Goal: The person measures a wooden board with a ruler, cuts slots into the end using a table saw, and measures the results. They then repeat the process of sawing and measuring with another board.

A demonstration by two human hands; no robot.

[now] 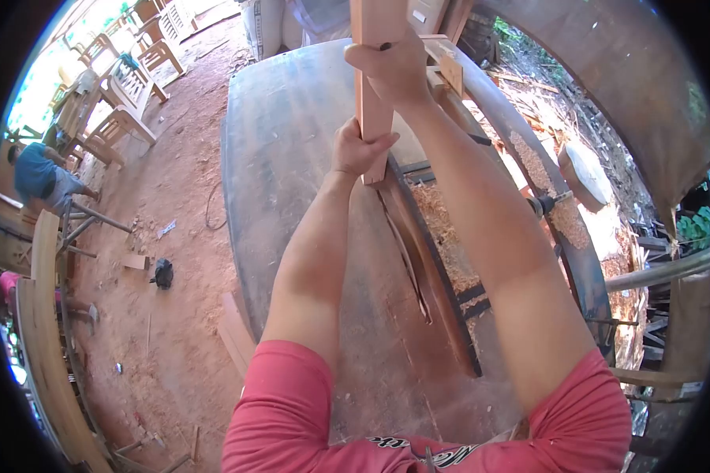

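Note:
A long squared wooden beam [376, 106] points away from me over the worn metal-topped machine table [292, 118]. My left hand [360, 148] is wrapped round its side near the close end, with the thumb lying across the top. Farther along, my right hand [394, 69] grips the same beam from the right. Just below the beam's near end, a long dark slot with a wooden fence [430, 284] runs down the table toward me. Beyond the top edge of the view, the beam's far end is hidden.
Sawdust [438, 229] fills an opening right of the fence. A clamp [544, 205] sits on the right rail. At left, a person in a blue shirt [35, 169] sits near wooden chairs [122, 130]. Planks [47, 339] stand at lower left, and a black bag [162, 273] lies on the dirt floor.

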